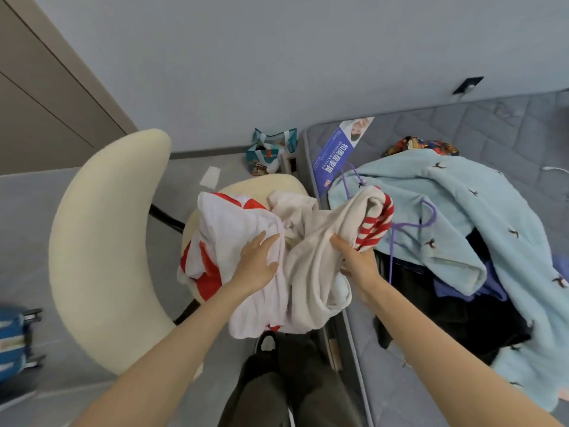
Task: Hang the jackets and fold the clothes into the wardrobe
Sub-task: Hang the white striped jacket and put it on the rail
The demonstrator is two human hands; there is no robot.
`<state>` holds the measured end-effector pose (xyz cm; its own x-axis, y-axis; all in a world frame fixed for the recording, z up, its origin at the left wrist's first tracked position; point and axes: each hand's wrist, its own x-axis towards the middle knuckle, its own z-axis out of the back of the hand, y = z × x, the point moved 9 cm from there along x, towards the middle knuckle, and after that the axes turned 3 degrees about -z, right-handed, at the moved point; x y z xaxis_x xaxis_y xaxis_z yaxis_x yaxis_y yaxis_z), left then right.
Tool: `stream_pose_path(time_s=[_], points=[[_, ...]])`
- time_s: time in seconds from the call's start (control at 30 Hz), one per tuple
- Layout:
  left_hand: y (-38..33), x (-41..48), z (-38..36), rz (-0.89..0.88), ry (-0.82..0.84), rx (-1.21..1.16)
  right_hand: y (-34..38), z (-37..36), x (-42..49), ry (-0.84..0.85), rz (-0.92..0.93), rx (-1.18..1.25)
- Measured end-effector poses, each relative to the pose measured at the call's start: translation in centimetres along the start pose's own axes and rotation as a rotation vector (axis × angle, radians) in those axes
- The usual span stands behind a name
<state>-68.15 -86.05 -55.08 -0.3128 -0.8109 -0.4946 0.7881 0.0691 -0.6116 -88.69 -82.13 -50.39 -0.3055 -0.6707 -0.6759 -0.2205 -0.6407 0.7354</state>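
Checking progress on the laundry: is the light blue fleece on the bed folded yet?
Not folded. The light blue fleece lies spread and rumpled across the mattress, draped over dark clothes.

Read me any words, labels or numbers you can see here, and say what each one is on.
"和美居家具": large white characters on the blue banner lying on the mattress edge.
Smaller white lines on the same banner: too small to read.
Print on the teal gift bag on the floor: too blurred to read.
Nothing readable on the clothes.
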Motion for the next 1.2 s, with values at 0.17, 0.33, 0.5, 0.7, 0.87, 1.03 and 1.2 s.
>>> stream_pose_path(time_s=[0.17, 0.33, 0.5, 0.7, 0.87, 1.03, 1.2], points=[[3.1, 3.3, -6.6, 0.085, 0.165, 0.304, -3.3, -0.7, 3.8, 0.010, -0.138, 0.175], [4.9, 5.5, -8.6, 0.107, 0.080, 0.466, -4.3, 0.3, 6.3, 0.017, -0.315, 0.379], [5.8, 7.2, -6.4, 0.156, -0.004, 0.432, -2.1, 1.0, 6.8, 0.165, -0.315, 0.446], [7.1, 7.0, -2.2, 0.273, -0.123, 0.357, 2.3, 0.1, 6.0, 0.349, -0.316, 0.621], [7.2, 6.0, -0.7, 0.288, -0.035, 0.287, 5.8, -0.8, 2.8, 0.383, -0.243, 0.559], [4.3, 3.5, 0.5, 0.201, -0.132, 0.131, 10.7, 0.5, -0.2, 0.035, -0.016, 0.202], [-2.3, 0.9, 1.2, -0.002, -0.109, -0.137, 16.4, 0.8, -5.8, -0.119, 0.320, 0.016]])
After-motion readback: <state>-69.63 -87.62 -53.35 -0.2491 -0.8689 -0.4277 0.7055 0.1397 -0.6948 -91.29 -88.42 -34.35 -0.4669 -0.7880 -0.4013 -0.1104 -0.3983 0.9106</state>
